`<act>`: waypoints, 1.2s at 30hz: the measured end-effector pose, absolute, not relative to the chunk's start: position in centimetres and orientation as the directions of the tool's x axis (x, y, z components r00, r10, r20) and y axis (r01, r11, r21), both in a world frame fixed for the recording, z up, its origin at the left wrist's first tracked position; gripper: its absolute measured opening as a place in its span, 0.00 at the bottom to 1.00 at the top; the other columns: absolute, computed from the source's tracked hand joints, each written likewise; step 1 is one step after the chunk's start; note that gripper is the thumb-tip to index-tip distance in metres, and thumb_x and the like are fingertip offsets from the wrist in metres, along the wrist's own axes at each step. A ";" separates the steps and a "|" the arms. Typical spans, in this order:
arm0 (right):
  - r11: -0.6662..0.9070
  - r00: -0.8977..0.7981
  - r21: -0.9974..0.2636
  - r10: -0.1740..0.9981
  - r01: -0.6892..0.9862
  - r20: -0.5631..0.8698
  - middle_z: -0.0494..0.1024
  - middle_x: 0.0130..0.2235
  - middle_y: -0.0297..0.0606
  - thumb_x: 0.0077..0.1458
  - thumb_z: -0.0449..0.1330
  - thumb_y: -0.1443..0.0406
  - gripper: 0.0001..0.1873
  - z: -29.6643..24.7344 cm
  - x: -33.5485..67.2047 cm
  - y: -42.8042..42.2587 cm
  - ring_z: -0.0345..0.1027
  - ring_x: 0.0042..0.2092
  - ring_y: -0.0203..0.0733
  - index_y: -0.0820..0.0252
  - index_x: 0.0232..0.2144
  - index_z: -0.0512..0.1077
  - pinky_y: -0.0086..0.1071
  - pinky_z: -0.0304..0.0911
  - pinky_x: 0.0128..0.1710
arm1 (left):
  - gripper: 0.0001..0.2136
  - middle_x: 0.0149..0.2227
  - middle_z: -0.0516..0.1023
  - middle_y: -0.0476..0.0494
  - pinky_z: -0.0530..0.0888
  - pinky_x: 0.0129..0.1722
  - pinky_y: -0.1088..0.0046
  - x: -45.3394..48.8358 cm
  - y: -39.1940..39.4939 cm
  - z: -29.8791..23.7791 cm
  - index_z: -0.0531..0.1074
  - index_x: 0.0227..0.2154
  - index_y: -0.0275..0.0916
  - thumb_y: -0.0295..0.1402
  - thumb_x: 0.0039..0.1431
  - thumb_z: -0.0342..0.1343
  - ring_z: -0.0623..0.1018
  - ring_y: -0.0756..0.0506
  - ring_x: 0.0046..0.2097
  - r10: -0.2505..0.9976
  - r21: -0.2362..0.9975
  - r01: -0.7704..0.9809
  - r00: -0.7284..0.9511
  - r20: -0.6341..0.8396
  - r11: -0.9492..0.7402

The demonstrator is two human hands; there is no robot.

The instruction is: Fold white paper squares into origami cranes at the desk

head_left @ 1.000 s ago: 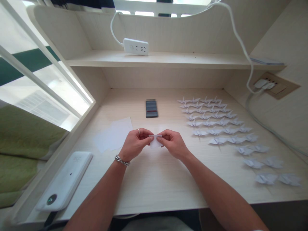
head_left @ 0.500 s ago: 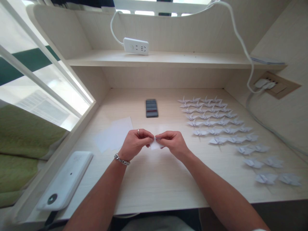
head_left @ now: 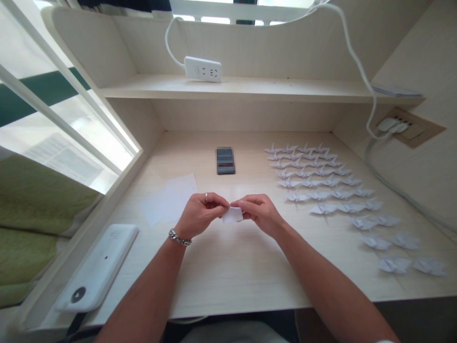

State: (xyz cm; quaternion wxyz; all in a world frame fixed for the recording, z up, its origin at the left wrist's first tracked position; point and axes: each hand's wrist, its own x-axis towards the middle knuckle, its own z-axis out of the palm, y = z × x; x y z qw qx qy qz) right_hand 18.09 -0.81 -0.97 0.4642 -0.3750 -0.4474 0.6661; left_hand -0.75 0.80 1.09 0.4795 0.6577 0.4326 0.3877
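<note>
A small folded piece of white paper (head_left: 233, 216) is held just above the desk, between my two hands. My left hand (head_left: 203, 213), with a ring and a chain bracelet, pinches its upper left corner between thumb and fingers. At its right edge, the thumb and fingers of my right hand (head_left: 260, 212) close on it. The fingertips of both hands nearly meet at the paper's top. Flat white sheets of paper (head_left: 180, 190) lie on the desk beside my left hand. To the right of my right hand stand rows of folded paper cranes (head_left: 321, 182).
A dark, blurred phone-like object (head_left: 225, 161) lies beyond my hands. On the left is a white device (head_left: 103, 267) with a round dark spot. A power strip (head_left: 203, 69) rests on the shelf (head_left: 257, 85), and a white cable (head_left: 352, 45) runs down to the wall socket (head_left: 412, 127).
More of the paper's face shows now, as my right thumb and fingers have shifted toward its right edge. My left hand stays nearly in place.
</note>
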 end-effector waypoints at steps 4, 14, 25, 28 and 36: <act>-0.190 -0.230 -0.960 0.963 -0.206 -0.142 0.78 0.25 0.37 0.42 0.69 0.59 0.12 -1.0 18.1 -0.7 0.70 0.27 0.36 0.62 0.28 0.80 0.30 0.68 0.27 | 0.04 0.25 0.78 0.47 0.68 0.25 0.78 -0.6 0.7 0.8 0.79 0.27 0.36 0.25 0.48 0.60 0.73 0.51 0.26 0.934 0.953 0.245 0.346 0.087 -0.179; -0.091 -0.211 -0.987 0.976 -0.129 -0.063 0.82 0.29 0.40 0.39 0.70 0.61 0.13 -1.0 18.2 -0.8 0.73 0.29 0.39 0.62 0.29 0.80 0.32 0.67 0.31 | 0.04 0.24 0.78 0.46 0.73 0.28 0.75 -0.6 0.7 1.3 0.79 0.28 0.36 0.28 0.49 0.60 0.76 0.49 0.27 0.931 0.969 0.197 0.359 0.070 -0.149; 0.088 -0.057 -0.995 0.994 -0.051 0.091 0.82 0.31 0.40 0.45 0.67 0.61 0.10 -1.1 17.5 -1.4 0.75 0.33 0.43 0.60 0.31 0.80 0.34 0.70 0.33 | 0.10 0.33 0.80 0.44 0.76 0.36 0.72 0.0 0.9 0.3 0.76 0.35 0.35 0.31 0.49 0.64 0.78 0.48 0.35 0.961 0.993 -0.115 0.271 0.059 -0.028; 0.170 -0.039 -0.985 0.985 0.019 0.169 0.82 0.32 0.40 0.47 0.66 0.61 0.09 -0.9 17.3 -1.7 0.75 0.34 0.43 0.59 0.32 0.80 0.34 0.70 0.34 | 0.12 0.33 0.80 0.44 0.75 0.36 0.74 0.2 0.8 0.0 0.76 0.34 0.35 0.30 0.45 0.67 0.78 0.49 0.35 0.966 0.993 -0.086 0.238 0.099 -0.081; 0.129 -0.089 -0.991 0.988 0.033 0.126 0.82 0.31 0.39 0.47 0.66 0.62 0.08 -0.6 17.3 -1.6 0.75 0.32 0.41 0.59 0.30 0.80 0.32 0.69 0.31 | 0.12 0.28 0.79 0.46 0.74 0.31 0.75 0.3 0.8 0.1 0.76 0.31 0.35 0.32 0.43 0.69 0.77 0.49 0.30 0.975 0.997 -0.036 0.210 0.074 -0.068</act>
